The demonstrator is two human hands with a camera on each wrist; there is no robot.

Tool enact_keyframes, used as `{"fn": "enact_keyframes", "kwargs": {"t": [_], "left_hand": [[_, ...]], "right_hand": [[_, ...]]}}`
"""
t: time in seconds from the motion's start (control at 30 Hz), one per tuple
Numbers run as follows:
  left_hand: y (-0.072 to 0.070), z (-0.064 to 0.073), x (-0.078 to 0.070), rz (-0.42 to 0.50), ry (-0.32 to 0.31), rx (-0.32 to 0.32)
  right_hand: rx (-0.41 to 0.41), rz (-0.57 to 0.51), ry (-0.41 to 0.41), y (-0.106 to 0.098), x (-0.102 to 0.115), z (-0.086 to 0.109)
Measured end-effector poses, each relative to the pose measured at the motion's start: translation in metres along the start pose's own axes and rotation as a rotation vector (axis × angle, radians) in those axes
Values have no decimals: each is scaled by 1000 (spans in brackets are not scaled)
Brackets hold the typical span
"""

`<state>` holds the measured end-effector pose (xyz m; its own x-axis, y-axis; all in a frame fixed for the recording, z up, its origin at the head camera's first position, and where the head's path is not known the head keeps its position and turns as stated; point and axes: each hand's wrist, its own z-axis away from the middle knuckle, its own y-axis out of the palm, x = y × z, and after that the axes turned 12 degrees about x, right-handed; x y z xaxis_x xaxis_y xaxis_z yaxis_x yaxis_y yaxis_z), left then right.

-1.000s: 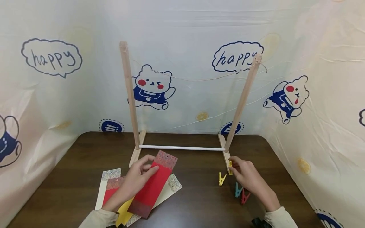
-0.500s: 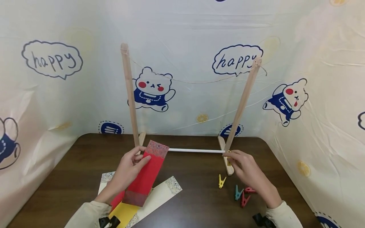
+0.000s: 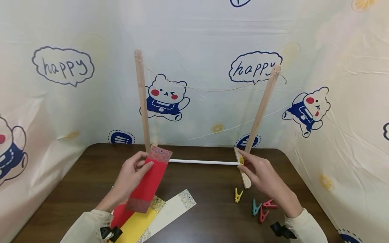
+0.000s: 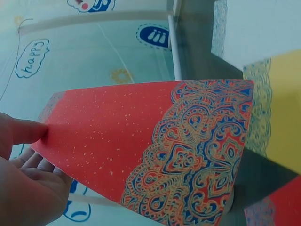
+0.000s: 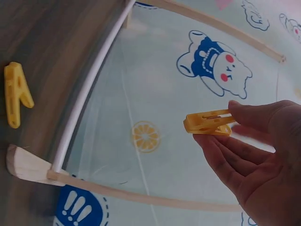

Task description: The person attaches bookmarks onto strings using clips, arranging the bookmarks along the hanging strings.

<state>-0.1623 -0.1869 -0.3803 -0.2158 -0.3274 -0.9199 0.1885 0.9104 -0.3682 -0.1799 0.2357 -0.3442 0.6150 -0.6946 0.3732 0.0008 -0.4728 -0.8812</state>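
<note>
My left hand (image 3: 127,175) pinches a red paper strip (image 3: 149,182) near its upper left edge, thumb in front. Patterned bands cross both of its ends, and it tilts above the loose papers. In the right wrist view, a yellow clothespin (image 5: 207,125) is pinched between thumb and fingers of my right hand (image 5: 256,150). That hand is by the foot of the right post (image 3: 263,108). A thin string (image 3: 209,90) sags between this post and the left post (image 3: 142,101), above both hands.
Below the strip lie yellow paper (image 3: 136,222), white paper (image 3: 170,212) and another red strip (image 3: 120,216). A yellow clothespin (image 3: 238,195), a teal clothespin (image 3: 256,207) and two red clothespins (image 3: 263,215) lie at right. A white rod (image 3: 203,162) joins the posts low down.
My left hand has carried the red strip up and left, uncovering more yellow paper. My right hand has moved forward with the yellow clothespin, bringing a second red clothespin into view.
</note>
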Motion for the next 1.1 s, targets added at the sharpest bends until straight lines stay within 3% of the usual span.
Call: {"fn": "enact_keyframes", "kwargs": {"t": [0.3,0.47,0.73,1.1], "left_hand": [[-15,-1,12,-32,-6,-28],[-25,-5,13,-41,43,-34],[-42,-22,1,-91,138,-83],[-58,-39,-18,-137,163,-126]], "right_hand": [[-2,8,-31,-10,14,-12],[29,11,-40,-17,22,-19],[-2,69,-120,-29,36,-35],[-37,49,-156,-35,55,-57]]}}
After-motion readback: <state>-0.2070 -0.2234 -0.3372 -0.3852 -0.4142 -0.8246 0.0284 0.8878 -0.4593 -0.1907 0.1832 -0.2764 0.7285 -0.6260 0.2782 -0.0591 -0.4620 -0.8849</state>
